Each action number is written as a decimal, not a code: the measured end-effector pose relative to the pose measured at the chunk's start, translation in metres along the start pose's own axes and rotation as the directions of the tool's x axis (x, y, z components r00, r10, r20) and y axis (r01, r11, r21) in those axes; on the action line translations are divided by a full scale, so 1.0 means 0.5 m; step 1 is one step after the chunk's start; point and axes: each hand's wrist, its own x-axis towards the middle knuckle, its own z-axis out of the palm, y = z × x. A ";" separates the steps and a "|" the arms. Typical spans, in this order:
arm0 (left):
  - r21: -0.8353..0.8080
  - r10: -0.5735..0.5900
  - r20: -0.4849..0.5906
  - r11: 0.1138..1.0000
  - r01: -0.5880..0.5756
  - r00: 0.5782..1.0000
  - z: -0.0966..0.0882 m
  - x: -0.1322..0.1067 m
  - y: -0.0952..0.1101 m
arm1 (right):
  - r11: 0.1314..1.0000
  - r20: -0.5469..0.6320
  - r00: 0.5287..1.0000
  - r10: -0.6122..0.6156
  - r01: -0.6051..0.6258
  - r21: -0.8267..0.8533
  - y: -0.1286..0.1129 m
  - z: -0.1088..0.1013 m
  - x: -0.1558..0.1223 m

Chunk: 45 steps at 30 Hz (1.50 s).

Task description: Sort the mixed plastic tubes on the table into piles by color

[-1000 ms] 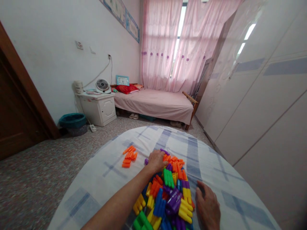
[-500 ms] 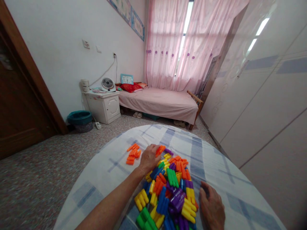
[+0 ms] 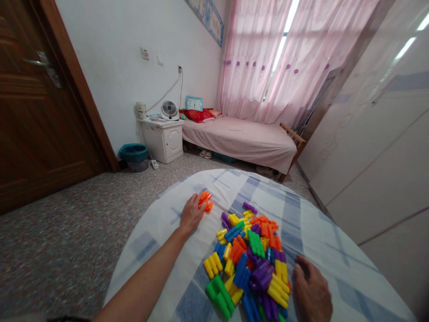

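My left hand (image 3: 192, 213) is at the small group of orange building blocks (image 3: 206, 202) on the left part of the table. Its fingers curl around an orange block there, and its fingertips are partly hidden. My right hand (image 3: 311, 288) rests on the cloth to the right of the large mixed pile, its thumb and fingers apart and nothing held. Green blocks (image 3: 220, 296), yellow blocks (image 3: 212, 264), purple blocks (image 3: 262, 275), blue blocks (image 3: 241, 271) and more orange blocks (image 3: 269, 229) lie jumbled in that pile between my hands.
A white and blue checked cloth (image 3: 161, 268) covers the round-edged table. Beyond it stand a bed (image 3: 241, 134), a white bedside cabinet (image 3: 164, 138) with a fan (image 3: 170, 109), and a teal-lined bin (image 3: 134, 154). A wardrobe (image 3: 375, 147) lines the right side, a wooden door (image 3: 43, 112) the left.
My left hand has moved left from the mixed pile to the orange group, carrying an orange block. The right hand stays beside the pile. The view has turned left.
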 end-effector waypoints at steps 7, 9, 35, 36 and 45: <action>-0.053 0.063 -0.078 0.996 -0.067 0.995 -0.049 -0.023 0.061 | 1.000 0.005 1.000 0.022 -0.022 -0.002 0.000 0.001 0.001; -0.116 0.158 0.028 0.981 -0.154 0.987 -0.087 -0.058 0.093 | 1.000 0.009 1.000 0.023 -0.023 -0.004 0.001 0.001 0.002; -0.172 -0.052 0.039 0.983 0.058 0.998 -0.165 -0.209 0.045 | 0.999 -0.075 0.997 0.008 -0.005 0.033 -0.014 0.005 -0.002; -0.094 -0.049 0.014 0.994 0.050 0.999 -0.166 -0.205 0.030 | 0.999 -0.074 0.997 0.009 -0.007 0.035 -0.015 0.005 -0.002; 0.013 0.130 -0.091 0.992 -0.129 0.987 -0.159 -0.209 0.059 | 0.999 -0.073 0.997 0.026 -0.023 0.046 -0.014 0.006 -0.001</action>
